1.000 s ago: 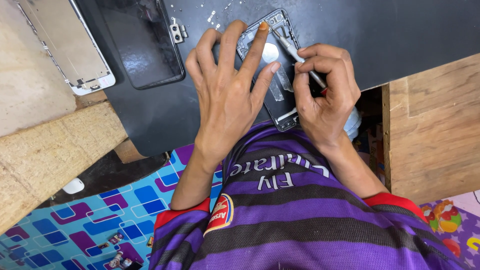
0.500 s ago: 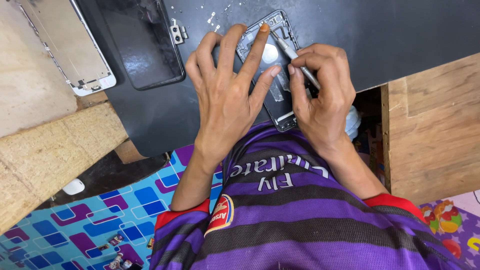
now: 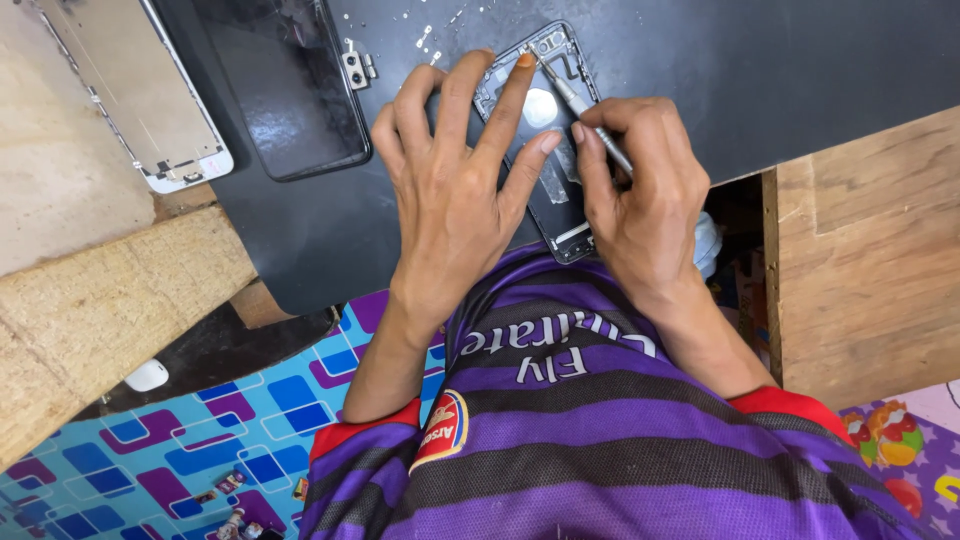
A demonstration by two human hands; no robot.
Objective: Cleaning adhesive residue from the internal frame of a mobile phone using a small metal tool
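Makeshift phone-repair workbench, opened phone (image 3: 545,140), detached screens (image 3: 285,85), loose screws (image 3: 425,35), black mat (image 3: 800,70)

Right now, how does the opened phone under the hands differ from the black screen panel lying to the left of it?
The opened phone lies with its bare inside facing up; the black screen panel shows a smooth glossy face. The phone is pinned by the left hand and worked on with a thin tool held by the right hand; the panel lies untouched. Both rest flat on the dark mat.
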